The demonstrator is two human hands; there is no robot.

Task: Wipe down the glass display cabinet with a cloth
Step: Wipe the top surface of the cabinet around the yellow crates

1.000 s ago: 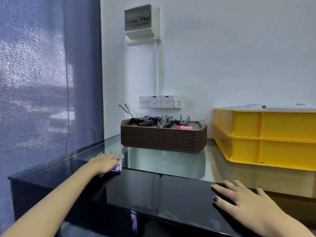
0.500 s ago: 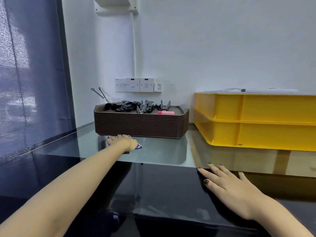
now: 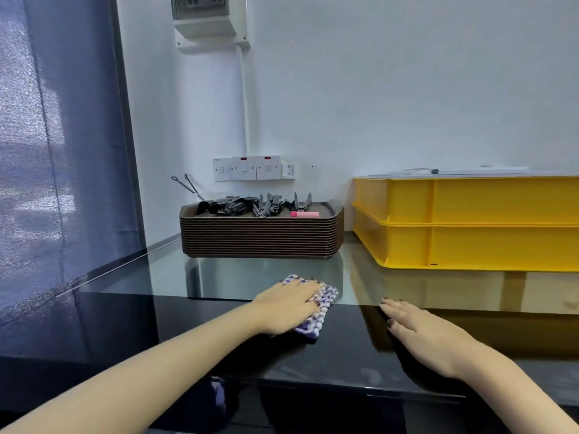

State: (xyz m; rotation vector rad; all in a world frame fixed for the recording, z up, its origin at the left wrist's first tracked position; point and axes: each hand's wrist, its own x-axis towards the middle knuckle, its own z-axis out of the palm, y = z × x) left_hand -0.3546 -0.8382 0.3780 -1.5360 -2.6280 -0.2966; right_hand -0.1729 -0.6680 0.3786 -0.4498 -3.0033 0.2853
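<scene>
The glass top of the display cabinet (image 3: 219,277) stretches before me, with a dark glossy band along its near edge. My left hand (image 3: 286,303) presses flat on a purple and white checked cloth (image 3: 316,314) near the middle of that top, where the clear glass meets the dark band. Fingers lie straight over the cloth, which sticks out past them to the right. My right hand (image 3: 416,332) rests flat on the dark band just to the right of the cloth, fingers straight, holding nothing.
A stack of brown trays (image 3: 261,236) holding black clips, tongs and a pink item stands at the back by the wall. Two stacked yellow crates (image 3: 470,223) stand at the back right. A blue curtain (image 3: 56,151) hangs on the left behind a glass side panel.
My left hand has slid the cloth from the far left corner, past the front of the brown trays, back toward me and to the right. The right hand has stayed flat on the dark band.
</scene>
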